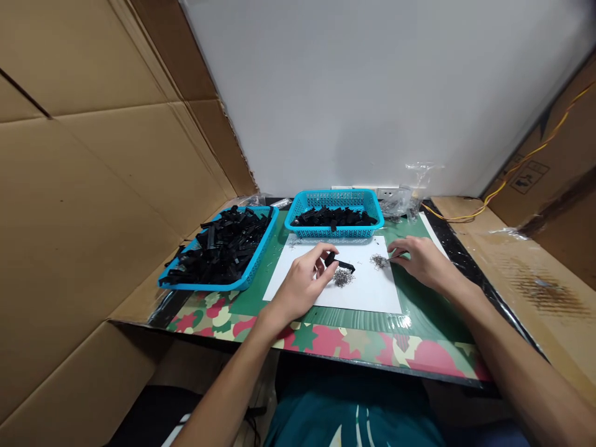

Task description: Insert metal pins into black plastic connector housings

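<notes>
Between the thumb and fingers of my left hand (307, 279) is a black plastic part (344, 266), held over the white sheet. Just below that part lies a pile of tiny metal pieces (343, 278). My right hand (418, 259) is at the sheet's right edge, its fingers pinched on a thin metal tool (395, 255), perhaps tweezers. The tool's tip reaches a second small metal pile (379, 261). The white sheet (298, 292) lies flat on the green mat (419, 304).
A blue basket (242, 284) heaped with black parts stands at the left. Another blue basket (335, 233) with black parts is behind the sheet. Clear plastic bags (398, 203) lie by the wall; cardboard (93, 186) rises at the left.
</notes>
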`<state>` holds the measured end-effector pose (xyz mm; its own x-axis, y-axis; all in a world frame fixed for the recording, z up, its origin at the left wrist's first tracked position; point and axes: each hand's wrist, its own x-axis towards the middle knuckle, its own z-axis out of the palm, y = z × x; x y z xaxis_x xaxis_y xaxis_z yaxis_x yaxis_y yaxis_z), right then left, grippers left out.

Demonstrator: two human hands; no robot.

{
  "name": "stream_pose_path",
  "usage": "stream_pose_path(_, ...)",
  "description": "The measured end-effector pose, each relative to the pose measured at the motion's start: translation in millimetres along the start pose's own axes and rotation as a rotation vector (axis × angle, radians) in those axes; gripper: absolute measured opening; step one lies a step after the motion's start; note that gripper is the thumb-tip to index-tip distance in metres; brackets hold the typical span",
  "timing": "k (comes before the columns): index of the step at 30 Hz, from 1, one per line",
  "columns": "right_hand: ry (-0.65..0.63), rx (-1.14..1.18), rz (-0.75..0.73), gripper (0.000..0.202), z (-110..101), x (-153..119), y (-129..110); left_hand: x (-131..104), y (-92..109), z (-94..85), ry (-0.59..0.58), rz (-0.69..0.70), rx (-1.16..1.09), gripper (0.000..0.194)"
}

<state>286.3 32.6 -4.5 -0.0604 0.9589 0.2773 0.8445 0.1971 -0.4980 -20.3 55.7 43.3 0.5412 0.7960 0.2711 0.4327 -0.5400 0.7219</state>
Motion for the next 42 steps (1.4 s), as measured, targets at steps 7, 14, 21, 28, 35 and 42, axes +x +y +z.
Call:
stream_pose_path(7,-0.02,-0.091,-0.08,0.018,2.0,-3.3,6.5,-30.3,-1.6,18.8,0.077,-0.14,-0.248,0.024)
stream_pose_path(14,-0.018,-0.155,-0.073,0.019,0.8,-4.4,9.4,-55.7,1.2,37.1,0.072,-0.286,-0.513,0.026)
stream_pose_path(21,0.15,0.042,-0.011,0.016,-8.5,-6.4,-4.8,-66.1,2.8,44.3,0.058,-0.312,-0.626,0.025)
stream_pose_path(28,-0.021,0.769,0.055,0.031,-2.3,-11.2,-55.8,-57.3,3.6,52.0,0.158,-0.272,-0.631,0.027)
stream_pose_path(35,-0.156,0.987,-0.04,0.021,24.6,-17.4,-82.9,-52.8,8.2,60.9,0.169,-0.273,-0.585,0.027)
stream_pose_path(42,-0.173,1.126,-0.027,0.009,34.7,-23.3,-90.6,-57.8,13.1,57.1,0.079,-0.276,-0.639,0.032)
